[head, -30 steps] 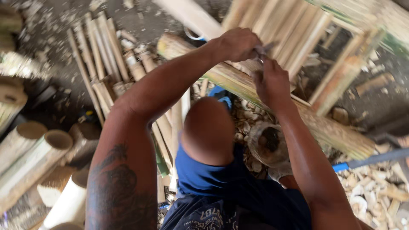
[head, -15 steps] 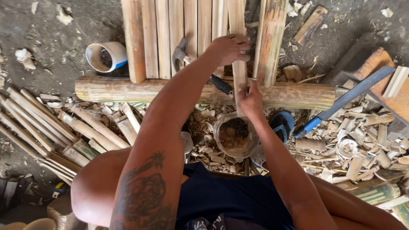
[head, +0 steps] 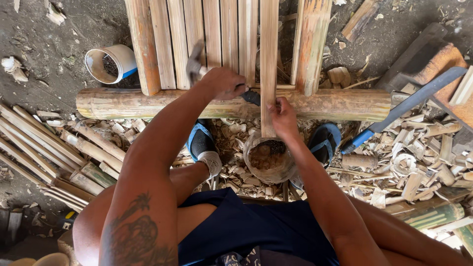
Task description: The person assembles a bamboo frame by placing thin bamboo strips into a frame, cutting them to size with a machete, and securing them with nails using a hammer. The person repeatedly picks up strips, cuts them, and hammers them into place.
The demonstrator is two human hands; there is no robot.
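A white cup (head: 109, 63) lies tipped on the dirt, a blue-handled saw (head: 394, 116) (blade dark) rests among shavings (head: 423, 162).

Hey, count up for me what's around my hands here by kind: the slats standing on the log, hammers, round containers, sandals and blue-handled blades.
Flat bamboo slats on the bamboo log: 6
Hammer, in the left hand: 1
Round containers, white cup and clear tub: 2
Sandals: 2
Blue-handled blade: 1
Total: 12
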